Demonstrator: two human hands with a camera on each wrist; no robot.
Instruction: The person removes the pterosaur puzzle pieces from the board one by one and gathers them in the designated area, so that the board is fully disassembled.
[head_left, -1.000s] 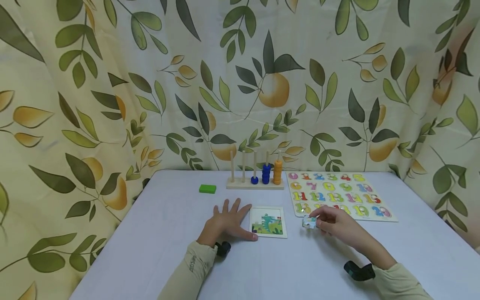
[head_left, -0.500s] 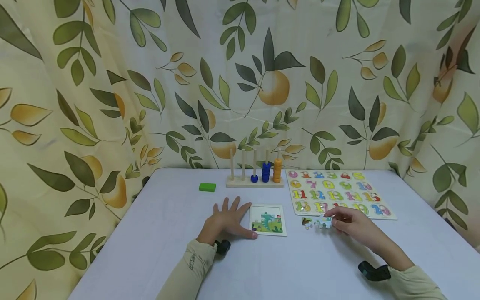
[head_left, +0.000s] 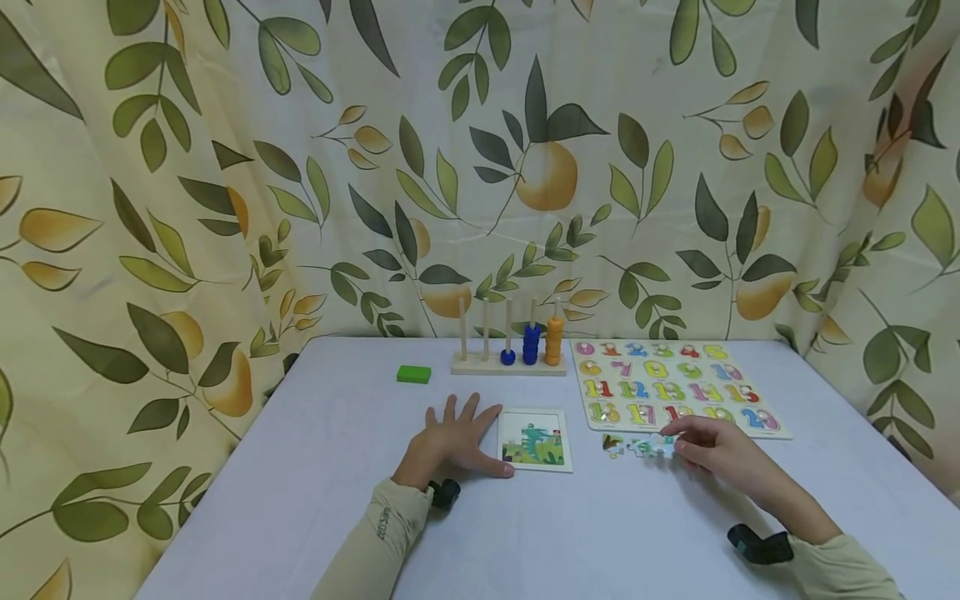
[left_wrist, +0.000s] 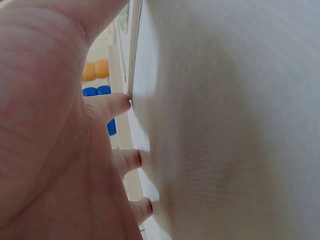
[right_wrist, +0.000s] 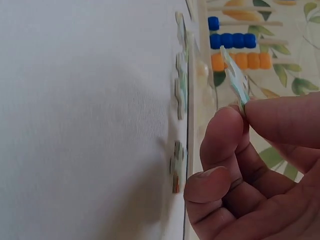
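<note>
My left hand [head_left: 453, 442] lies with fingers spread at the left side of a white-framed jigsaw puzzle [head_left: 566, 442] showing a blue-green dinosaur. Thumb and index finger touch its frame; in the left wrist view the fingertips [left_wrist: 134, 157] meet the tablecloth. Beyond the puzzle, to the right, my right hand [head_left: 720, 450] pinches a pale blue puzzle piece [right_wrist: 236, 77] between thumb and index finger, above the table. Under and left of it lie loose puzzle pieces, one brown and green [head_left: 612, 444], one pale blue [head_left: 639, 448]. Another loose piece [right_wrist: 178, 167] shows in the right wrist view.
A number board [head_left: 678, 379] with colourful numerals lies just behind the loose pieces. Farther back stands a wooden peg counter [head_left: 480, 365] with blue and orange beads. A green block [head_left: 414, 374] sits at its left. A leaf-patterned curtain [head_left: 480, 167] hangs behind the table.
My right hand has moved right, with a pale blue puzzle piece at its fingertips. The loose pieces on its left have come into view. My left hand has stayed at the frame.
</note>
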